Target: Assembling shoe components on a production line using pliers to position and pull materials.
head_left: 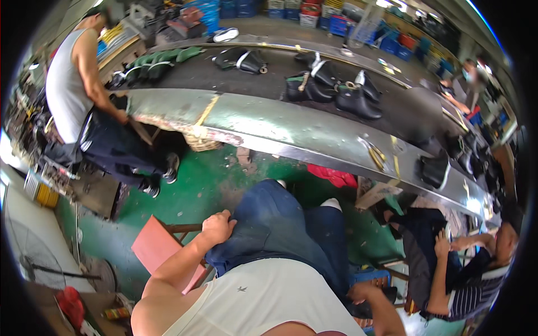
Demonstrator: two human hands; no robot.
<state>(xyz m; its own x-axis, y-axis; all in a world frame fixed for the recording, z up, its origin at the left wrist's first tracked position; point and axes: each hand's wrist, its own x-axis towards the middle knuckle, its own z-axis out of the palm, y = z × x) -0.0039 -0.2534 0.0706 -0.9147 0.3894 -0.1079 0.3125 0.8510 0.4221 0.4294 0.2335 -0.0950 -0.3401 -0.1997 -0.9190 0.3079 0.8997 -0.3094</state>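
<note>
My left hand (pixel 217 227) is curled beside my left thigh, against the blue trousers (pixel 263 218). A wooden bar (pixel 186 228) of a stool ends close to it; what the fingers hold, if anything, is hidden. Low on the right, my right hand (pixel 363 292) has its fingers bent down at the edge of a dark object (pixel 378 300). That object lies by a blue seat (pixel 367 275), and its kind does not show. Ahead, out of reach of both hands, black shoes (pixel 358 103) with white parts stand on the dark belt (pixel 190 75).
A metal ledge (pixel 269 126) runs along the belt, with yellow-handled pliers (pixel 376 155) on it. A reddish board (pixel 154 246) is at my left. One person (pixel 70 89) stands at the far left; another (pixel 465 297) sits close on my right. A fan (pixel 33 263) stands lower left.
</note>
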